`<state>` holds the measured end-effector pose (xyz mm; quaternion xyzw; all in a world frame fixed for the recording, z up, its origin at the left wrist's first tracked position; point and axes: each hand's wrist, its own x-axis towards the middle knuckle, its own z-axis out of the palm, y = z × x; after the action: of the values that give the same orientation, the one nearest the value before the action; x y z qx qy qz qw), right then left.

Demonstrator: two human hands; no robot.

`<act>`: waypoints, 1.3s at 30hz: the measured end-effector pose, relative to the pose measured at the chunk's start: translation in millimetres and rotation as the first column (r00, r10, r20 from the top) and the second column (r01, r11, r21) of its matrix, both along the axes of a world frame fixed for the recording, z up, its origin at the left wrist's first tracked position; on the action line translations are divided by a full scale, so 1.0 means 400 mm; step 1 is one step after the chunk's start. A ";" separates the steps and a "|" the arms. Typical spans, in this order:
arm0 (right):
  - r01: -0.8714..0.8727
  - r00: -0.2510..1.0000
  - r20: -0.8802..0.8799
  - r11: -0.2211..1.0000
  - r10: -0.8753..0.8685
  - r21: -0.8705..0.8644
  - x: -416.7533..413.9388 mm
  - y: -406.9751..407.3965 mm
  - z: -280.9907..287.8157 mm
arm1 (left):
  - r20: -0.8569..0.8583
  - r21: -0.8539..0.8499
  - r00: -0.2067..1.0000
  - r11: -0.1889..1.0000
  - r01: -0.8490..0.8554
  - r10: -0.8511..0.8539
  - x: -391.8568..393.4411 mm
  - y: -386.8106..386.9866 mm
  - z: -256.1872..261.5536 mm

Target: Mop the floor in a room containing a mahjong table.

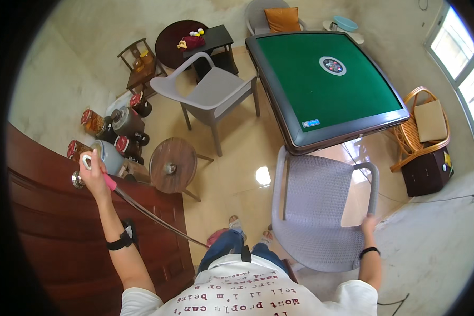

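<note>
My left hand (93, 172) is closed around the upper end of a long metal pole (154, 216) with a pink and white grip. The pole slants down towards my feet, where a pink mop head (216, 237) shows partly beside my leg. At the right, my right hand (368, 224) grips the armrest of a grey woven plastic armchair (318, 189). That chair stands close against the near corner of a mahjong table (331, 98) with a green top.
A wooden door (142, 229) stands at the left. Beyond it are a round wooden stool (173, 166), several jars (128, 122) and another grey armchair (217, 87). A rattan chair (412, 130) and a dark cabinet (426, 173) are at the right, with a cable (395, 199) across the floor.
</note>
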<state>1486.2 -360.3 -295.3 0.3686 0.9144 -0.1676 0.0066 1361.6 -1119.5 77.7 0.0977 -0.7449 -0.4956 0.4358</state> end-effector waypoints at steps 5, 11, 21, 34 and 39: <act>-0.365 0.870 0.131 0.799 0.476 -0.478 -0.097 -0.587 -0.103 | 0.020 0.027 0.997 0.997 0.070 -0.070 -0.079 -0.026 -0.028; -0.252 0.888 0.273 0.887 0.371 -0.388 -0.183 -0.962 -0.145 | 0.076 0.011 0.996 0.999 0.042 -0.042 -0.210 -0.151 -0.086; 0.009 0.893 0.401 0.884 0.203 -0.468 -0.241 -0.923 -0.126 | 0.122 0.018 0.992 0.999 -0.034 0.031 -0.277 -0.393 -0.164; -0.117 0.855 0.410 0.888 0.318 -0.445 -0.110 -0.508 -0.140 | 0.168 0.095 0.980 0.987 -0.128 0.111 -0.159 -0.470 -0.121; -0.183 0.815 0.458 0.908 0.355 -0.376 0.010 -0.274 -0.088 | 0.171 0.014 0.977 0.991 -0.130 0.126 -0.241 -0.245 -0.124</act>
<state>1490.2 -469.9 -330.6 0.2591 0.8830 -0.2033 0.3344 1265.2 -1217.4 28.0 0.1927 -0.7653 -0.4658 0.4004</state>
